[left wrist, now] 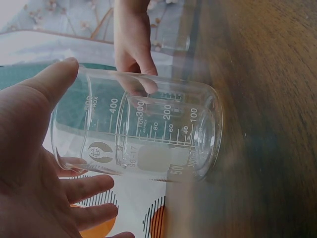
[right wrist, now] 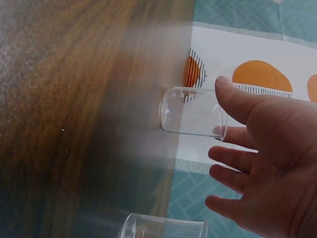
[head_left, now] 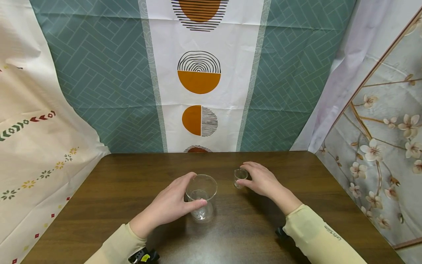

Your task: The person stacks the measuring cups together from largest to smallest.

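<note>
A large clear glass beaker (head_left: 211, 194), marked up to 500, stands upright on the table with a smaller beaker (left wrist: 148, 130) nested inside. My left hand (head_left: 173, 201) holds the large beaker near its rim, thumb on the near side and fingers round the back; the other fingers spread in the left wrist view. To the right stands a small beaker (right wrist: 190, 111) with tiny graduation marks. My right hand (head_left: 262, 179) pinches its rim between thumb and index finger, the remaining fingers stretched out below in the right wrist view.
Another clear glass vessel (right wrist: 168, 228) stands beyond the right hand, partly cut off at the frame's bottom; the hand hides it in the head view. The brown wooden table (head_left: 132, 172) ends at a patterned curtain (head_left: 204, 128). Cloths hang on both sides.
</note>
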`<state>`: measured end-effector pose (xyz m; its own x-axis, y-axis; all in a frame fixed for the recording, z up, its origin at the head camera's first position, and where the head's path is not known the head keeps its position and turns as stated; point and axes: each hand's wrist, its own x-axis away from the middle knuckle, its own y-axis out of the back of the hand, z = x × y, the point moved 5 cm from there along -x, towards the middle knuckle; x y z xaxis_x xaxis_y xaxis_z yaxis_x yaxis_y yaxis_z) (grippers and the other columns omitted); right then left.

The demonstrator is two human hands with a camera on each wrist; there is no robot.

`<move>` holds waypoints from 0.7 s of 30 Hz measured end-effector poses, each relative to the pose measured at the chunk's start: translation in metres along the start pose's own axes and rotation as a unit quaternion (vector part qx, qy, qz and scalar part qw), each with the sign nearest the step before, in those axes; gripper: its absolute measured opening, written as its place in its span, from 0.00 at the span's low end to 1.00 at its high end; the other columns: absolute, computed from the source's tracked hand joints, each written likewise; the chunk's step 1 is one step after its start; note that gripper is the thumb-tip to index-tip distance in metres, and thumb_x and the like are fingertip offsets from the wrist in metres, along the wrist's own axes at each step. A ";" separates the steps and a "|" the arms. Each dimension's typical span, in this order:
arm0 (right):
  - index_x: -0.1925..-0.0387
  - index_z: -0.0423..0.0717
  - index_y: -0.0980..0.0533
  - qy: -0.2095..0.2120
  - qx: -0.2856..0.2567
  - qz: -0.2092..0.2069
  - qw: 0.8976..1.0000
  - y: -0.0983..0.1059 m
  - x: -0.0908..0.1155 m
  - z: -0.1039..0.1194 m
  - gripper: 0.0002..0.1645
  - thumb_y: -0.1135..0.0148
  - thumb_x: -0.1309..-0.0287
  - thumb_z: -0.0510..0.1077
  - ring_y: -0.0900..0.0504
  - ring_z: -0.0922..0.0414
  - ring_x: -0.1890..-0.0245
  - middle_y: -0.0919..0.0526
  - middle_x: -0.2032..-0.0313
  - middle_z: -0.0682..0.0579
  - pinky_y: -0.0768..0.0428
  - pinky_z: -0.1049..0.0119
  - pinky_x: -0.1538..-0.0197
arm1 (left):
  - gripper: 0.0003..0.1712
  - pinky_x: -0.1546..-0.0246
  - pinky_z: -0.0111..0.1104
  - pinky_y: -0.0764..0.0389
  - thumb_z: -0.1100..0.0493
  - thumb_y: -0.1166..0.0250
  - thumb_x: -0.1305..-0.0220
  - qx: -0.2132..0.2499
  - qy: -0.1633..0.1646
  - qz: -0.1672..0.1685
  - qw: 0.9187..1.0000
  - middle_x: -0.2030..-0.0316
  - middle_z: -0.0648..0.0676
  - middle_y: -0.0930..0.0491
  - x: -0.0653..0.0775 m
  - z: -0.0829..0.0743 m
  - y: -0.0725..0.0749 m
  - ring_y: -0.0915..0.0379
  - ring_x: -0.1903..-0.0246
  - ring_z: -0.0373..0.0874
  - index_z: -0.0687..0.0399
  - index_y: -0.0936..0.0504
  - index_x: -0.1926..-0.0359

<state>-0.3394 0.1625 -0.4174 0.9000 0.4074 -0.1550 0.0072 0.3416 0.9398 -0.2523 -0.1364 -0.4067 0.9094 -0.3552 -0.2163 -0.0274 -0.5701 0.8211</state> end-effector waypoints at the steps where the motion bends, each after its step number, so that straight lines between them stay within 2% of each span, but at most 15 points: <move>1: 0.29 0.38 0.22 0.000 0.000 0.000 1.000 0.000 0.000 0.000 0.38 0.26 0.27 0.58 0.29 0.36 0.23 0.24 0.26 0.38 0.33 0.35 0.25 | 0.54 0.39 0.57 0.20 0.24 0.27 0.35 0.000 0.000 0.000 1.000 0.28 0.55 0.23 0.000 0.000 0.000 0.26 0.30 0.52 0.51 0.30 0.22; 11: 0.31 0.38 0.20 0.001 0.003 -0.007 1.000 0.000 -0.002 0.000 0.36 0.25 0.28 0.57 0.28 0.36 0.24 0.23 0.27 0.38 0.31 0.35 0.26 | 0.55 0.39 0.58 0.20 0.23 0.27 0.35 -0.004 0.003 0.001 1.000 0.27 0.55 0.23 -0.001 0.001 0.000 0.26 0.30 0.53 0.52 0.31 0.21; 21: 0.35 0.39 0.18 -0.006 -0.001 -0.005 1.000 0.000 -0.002 0.001 0.33 0.25 0.28 0.57 0.27 0.37 0.25 0.22 0.28 0.38 0.28 0.35 0.28 | 0.53 0.39 0.55 0.19 0.23 0.27 0.35 -0.001 0.000 -0.007 1.000 0.30 0.51 0.22 0.000 0.000 0.000 0.25 0.32 0.49 0.50 0.29 0.23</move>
<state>-0.3405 0.1608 -0.4170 0.9054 0.3931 -0.1604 0.0150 0.3477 0.9375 -0.2521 -0.1365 -0.4064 0.9098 -0.3471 -0.2276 -0.0139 -0.5735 0.8191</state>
